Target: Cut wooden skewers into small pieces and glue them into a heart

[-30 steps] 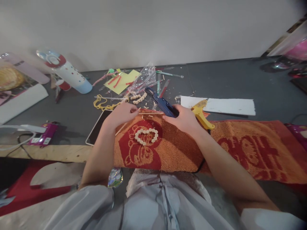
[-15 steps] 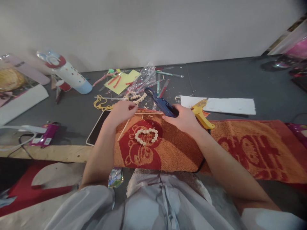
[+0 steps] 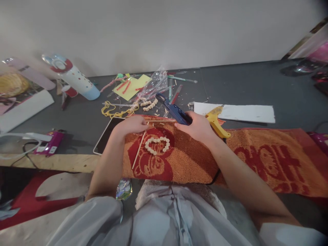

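Note:
My left hand (image 3: pixel 132 125) pinches the top end of a thin wooden stick (image 3: pixel 138 150) that slants down and left across the orange and red towel (image 3: pixel 256 157). My right hand (image 3: pixel 196 127) is closed round the handle of a dark blue cutter (image 3: pixel 172 109) whose jaws point up and left. A heart made of small pale pieces (image 3: pixel 157 145) lies on the towel between my hands. Another thin stick (image 3: pixel 159 120) lies flat along the towel's far edge.
A yellow glue gun (image 3: pixel 216 122) and a white strip (image 3: pixel 243 113) lie right of my right hand. A tablet (image 3: pixel 106 135), yellow cord (image 3: pixel 110 111), clear bag (image 3: pixel 153 85), yellow paper (image 3: pixel 130 87) and a dotted tube (image 3: pixel 74 78) lie on the grey surface. A wooden edge (image 3: pixel 51 163) runs at the left.
My left hand has turned the stick, so its free end swung down and left over the towel. The right hand stays on the blue cutter.

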